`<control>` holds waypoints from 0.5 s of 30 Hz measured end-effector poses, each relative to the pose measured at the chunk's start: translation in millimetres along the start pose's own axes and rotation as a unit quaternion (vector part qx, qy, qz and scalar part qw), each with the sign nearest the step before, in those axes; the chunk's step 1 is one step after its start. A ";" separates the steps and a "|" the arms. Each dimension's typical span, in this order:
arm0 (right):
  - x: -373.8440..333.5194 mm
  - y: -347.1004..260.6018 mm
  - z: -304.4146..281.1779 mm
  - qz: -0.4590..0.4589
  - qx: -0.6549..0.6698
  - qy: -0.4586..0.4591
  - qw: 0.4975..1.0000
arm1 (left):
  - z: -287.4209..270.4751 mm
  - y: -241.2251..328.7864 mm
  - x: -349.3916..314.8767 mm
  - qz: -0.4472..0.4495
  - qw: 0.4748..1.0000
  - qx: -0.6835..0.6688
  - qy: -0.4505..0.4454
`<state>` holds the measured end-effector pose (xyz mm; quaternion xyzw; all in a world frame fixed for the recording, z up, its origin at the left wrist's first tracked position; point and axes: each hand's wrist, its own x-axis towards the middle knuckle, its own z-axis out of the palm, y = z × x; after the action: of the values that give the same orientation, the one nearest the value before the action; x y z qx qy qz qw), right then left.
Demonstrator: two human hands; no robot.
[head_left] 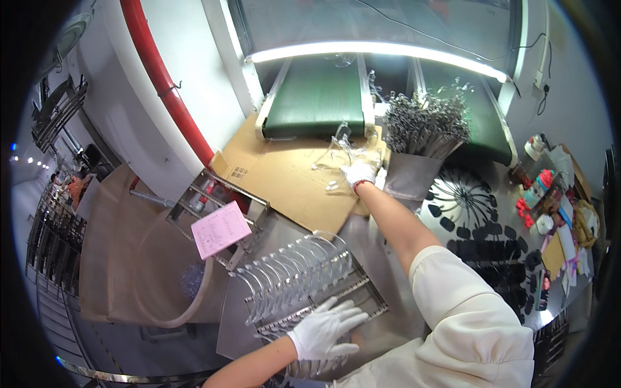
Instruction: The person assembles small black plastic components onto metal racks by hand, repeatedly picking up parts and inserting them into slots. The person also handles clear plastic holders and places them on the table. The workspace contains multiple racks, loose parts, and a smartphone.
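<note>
My left hand, in a white glove, lies flat with its fingers spread over the near side of a metal rack. A row of thin, curved clear plastic pieces stands upright in that rack, and more of them show under and beside the hand. My right arm is stretched forward to the cardboard sheet. There my gloved right hand has its fingers drawn together at a clear plastic piece in a small loose heap. The fingertips are small and partly lost against the clear plastic.
Two green conveyor belts end behind the cardboard under a bright tube lamp. A dense bundle of metal rods stands between them. Black parts lie fanned out at right, near bottles. A pink paper rests at left.
</note>
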<state>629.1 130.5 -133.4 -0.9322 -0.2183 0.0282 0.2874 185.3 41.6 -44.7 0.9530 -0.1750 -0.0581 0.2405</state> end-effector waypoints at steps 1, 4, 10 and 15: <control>2.8 -4.6 6.3 0.011 0.008 0.014 1.000 | 1.5 -0.7 -0.7 0.001 1.000 -0.012 0.002; -12.7 -30.9 -1.4 -0.049 0.025 0.024 0.998 | 5.5 -2.0 -2.9 0.004 0.999 -0.022 0.037; -146.1 -82.2 -127.6 -0.137 0.572 -0.150 0.795 | 7.6 -1.0 -4.1 0.024 0.993 -0.034 0.106; -260.6 -89.2 -252.0 -0.206 0.555 -0.124 0.796 | -29.7 18.6 -9.7 -0.126 0.932 -0.189 0.281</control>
<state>403.8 -45.7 106.4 -0.5343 -0.3859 0.1998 0.7250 176.3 42.9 -9.5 0.8814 0.0352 0.1507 0.4464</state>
